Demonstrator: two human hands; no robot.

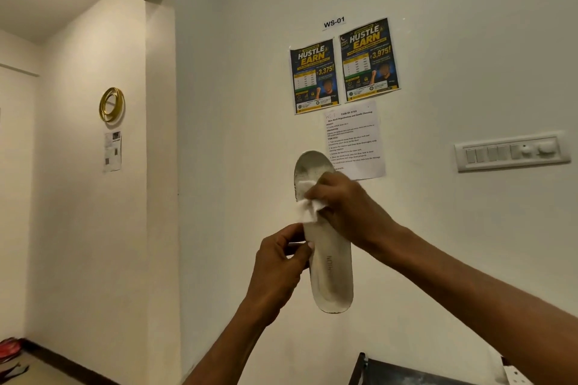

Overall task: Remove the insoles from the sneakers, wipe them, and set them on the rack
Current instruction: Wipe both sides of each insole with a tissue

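I have the left hand [280,262] pinching the side edge of the white insole [333,272], holding it upright in the air before the wall [237,134]. The right hand [347,205] grips a crumpled white tissue [308,211], pressed against the insole's upper half, below the posters [344,69].

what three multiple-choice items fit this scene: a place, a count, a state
1. Where is the white wipe? A on the floor; B on a chair; C on the insole, under the right hand.
2. How many dark posters are there? A one; B two; C four.
3. What is the left hand doing? A gripping the insole; B hanging idle; C holding a sneaker.
C: the right hand presses it there. B: a pair, side by side. A: its fingers curl on the edge.
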